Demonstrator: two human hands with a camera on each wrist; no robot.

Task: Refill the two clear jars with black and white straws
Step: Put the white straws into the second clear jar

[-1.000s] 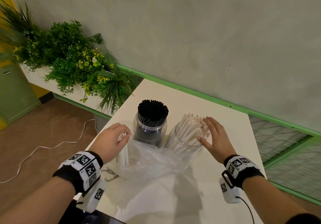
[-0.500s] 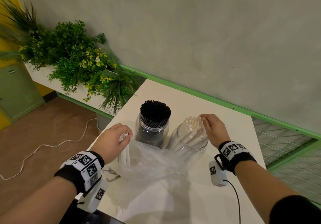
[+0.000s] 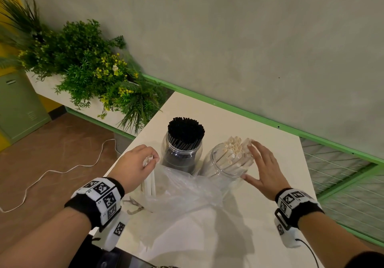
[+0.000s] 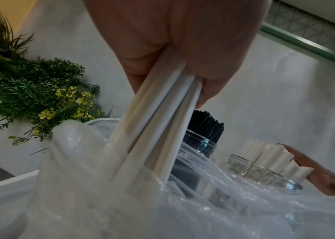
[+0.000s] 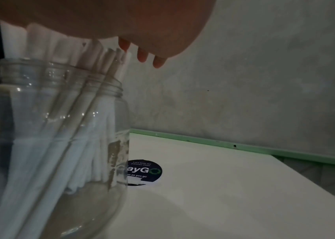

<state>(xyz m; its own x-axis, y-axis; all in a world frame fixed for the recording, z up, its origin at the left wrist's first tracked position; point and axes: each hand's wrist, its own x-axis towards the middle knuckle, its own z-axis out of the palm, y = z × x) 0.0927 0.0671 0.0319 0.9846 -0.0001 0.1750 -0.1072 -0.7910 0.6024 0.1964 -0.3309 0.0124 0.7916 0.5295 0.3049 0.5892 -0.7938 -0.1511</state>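
Observation:
Two clear jars stand side by side on the white table (image 3: 259, 126). The left jar (image 3: 181, 158) is packed with black straws (image 3: 186, 129); the right jar (image 3: 224, 169) holds white straws (image 3: 233, 153) that lean right. My left hand (image 3: 137, 164) grips a small bunch of white straws (image 4: 158, 129) whose lower ends stand in a crumpled clear plastic bag (image 3: 187, 193). My right hand (image 3: 261, 168) is flat, fingers straight, pressed against the right side of the white straws in the jar (image 5: 56, 122).
A planter of green foliage with yellow flowers (image 3: 87, 72) sits left of the table. A grey wall with a green rail (image 3: 249, 113) runs behind. A round dark sticker (image 5: 145, 171) lies on the table behind the right jar. A white cable (image 3: 62, 170) trails on the brown floor.
My right hand came off the top of the white straws and now lies flat against their right side. The left hand has kept its hold on its bunch in the bag.

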